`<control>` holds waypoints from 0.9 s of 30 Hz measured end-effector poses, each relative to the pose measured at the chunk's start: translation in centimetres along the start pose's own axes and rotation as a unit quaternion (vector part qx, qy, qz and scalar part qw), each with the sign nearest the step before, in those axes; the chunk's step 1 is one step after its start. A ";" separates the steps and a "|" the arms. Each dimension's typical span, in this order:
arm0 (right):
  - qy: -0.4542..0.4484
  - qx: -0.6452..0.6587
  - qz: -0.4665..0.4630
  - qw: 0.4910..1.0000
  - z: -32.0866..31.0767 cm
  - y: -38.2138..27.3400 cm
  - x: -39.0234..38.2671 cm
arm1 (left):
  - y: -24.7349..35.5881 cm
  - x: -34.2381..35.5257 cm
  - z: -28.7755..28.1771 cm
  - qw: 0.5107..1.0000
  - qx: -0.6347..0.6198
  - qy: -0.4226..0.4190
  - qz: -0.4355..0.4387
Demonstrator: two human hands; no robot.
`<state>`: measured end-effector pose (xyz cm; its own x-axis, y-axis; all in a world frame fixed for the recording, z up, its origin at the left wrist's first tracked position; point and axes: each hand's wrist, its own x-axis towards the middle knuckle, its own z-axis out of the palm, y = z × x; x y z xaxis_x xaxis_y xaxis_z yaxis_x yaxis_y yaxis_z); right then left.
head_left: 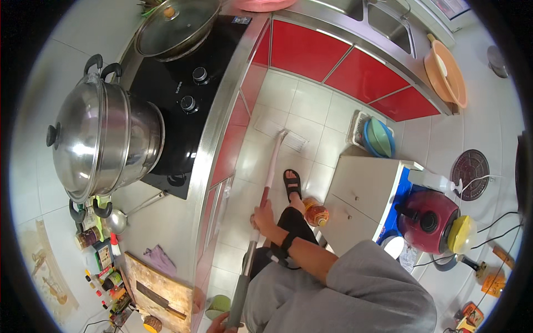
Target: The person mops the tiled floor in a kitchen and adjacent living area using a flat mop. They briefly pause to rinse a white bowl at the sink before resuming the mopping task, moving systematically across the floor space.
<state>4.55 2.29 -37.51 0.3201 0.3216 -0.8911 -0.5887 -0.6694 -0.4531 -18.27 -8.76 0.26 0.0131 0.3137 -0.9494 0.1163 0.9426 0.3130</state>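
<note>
I hold a long-handled flat mop [272,164] slanting down to the floor. My right hand [264,218] is wrapped round the middle of its pole, near a dark red section; a black band circles that wrist. At the lower edge of the view, my left hand [220,323] is partly cut off, with its fingers closed round the thick grey upper grip [240,297]. The mop's flat pale head [294,141] lies on the white tiled floor [266,91], ahead of my sandalled foot [292,183].
Left stands the counter with a steamer pot [83,139], a lidded pan [177,28] and a cleaver [158,299] on a cutting board. Red cabinets [311,50] line the far side. A white cabinet [355,194] and an oil bottle [316,213] are at right.
</note>
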 end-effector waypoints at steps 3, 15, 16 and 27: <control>0.067 -0.118 -0.159 0.978 -0.1 0.3 1.2 | 0.8 0.9 2.1 0.998 0.026 0.022 -0.052; 0.016 -0.137 -0.233 0.963 -5.3 -16.0 21.1 | 10.9 14.8 16.4 0.990 0.008 -0.132 -0.043; 0.020 -0.131 -0.285 0.949 -5.7 -13.5 21.7 | 10.6 14.4 15.1 0.991 0.028 -0.117 -0.059; 0.027 -0.257 -0.167 0.952 -0.8 -8.2 13.3 | 9.7 9.3 7.6 0.990 -0.009 -0.063 -0.125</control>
<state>14.24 11.56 -45.65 0.4721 0.5474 -0.6910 -0.0121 -0.7798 -0.6259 -9.42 2.42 -5.74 0.1101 0.0552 -0.9924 0.1129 0.9913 0.0676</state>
